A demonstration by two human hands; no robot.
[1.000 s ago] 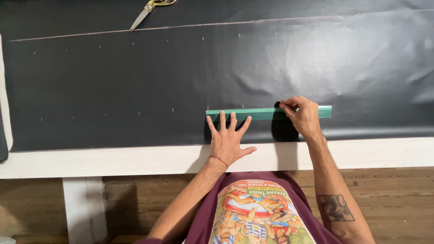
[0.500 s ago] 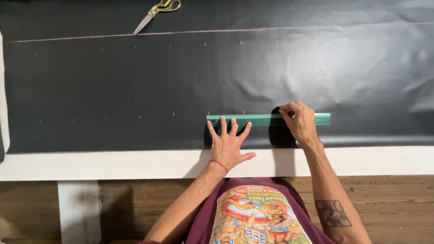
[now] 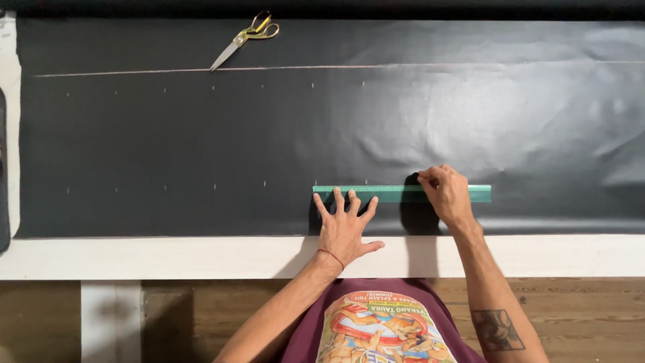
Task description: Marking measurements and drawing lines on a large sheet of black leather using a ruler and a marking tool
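Observation:
A green ruler (image 3: 396,193) lies flat on a large black sheet (image 3: 201,141), near the sheet's front edge. My left hand (image 3: 344,225) rests flat with fingers spread, its fingertips pressing on the ruler's left part. My right hand (image 3: 447,196) is at the ruler's right part, with thumb and fingers pinched together at the ruler's far edge. Whatever those fingers hold is hidden. Small pale marks dot the sheet in rows, and a long pale line (image 3: 302,67) crosses it farther back.
Yellow-handled scissors (image 3: 245,38) lie at the sheet's far side, left of centre. The sheet covers a white table (image 3: 134,259) whose front edge runs just below my hands. A wooden floor shows underneath. A dark object (image 3: 3,168) sits at the left edge.
The view has tilted, so the table sits lower in frame. Both hands and the ruler keep nearly the same places on the sheet.

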